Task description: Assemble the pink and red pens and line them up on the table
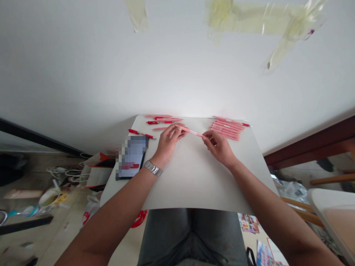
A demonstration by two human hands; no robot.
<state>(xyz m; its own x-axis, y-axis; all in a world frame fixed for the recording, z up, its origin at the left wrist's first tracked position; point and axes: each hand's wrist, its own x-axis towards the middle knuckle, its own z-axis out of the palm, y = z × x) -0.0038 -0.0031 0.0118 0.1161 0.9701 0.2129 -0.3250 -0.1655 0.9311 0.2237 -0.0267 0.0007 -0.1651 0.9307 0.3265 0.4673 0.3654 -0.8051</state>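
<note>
Between both hands, a pink pen [193, 132] with a small white label is held above the white table [191, 177]. My left hand [168, 142], with a metal watch [153, 167] on its wrist, pinches the pen's left end. The fingers of my right hand [217, 145] close on its right end. Beyond the right hand lies a row of pink pens [226, 128] side by side, with a red pen tip [246, 125] sticking out. Several loose pink and red pens [161, 121] lie behind my left hand, and red pen parts [142, 133] lie to its left.
A tablet or phone [132, 157] with a blurred screen rests at the table's left edge. The white wall [177, 74] rises right behind the table. Bags [101, 170] and cables are on the floor at left; a white chair [332, 207] stands at right.
</note>
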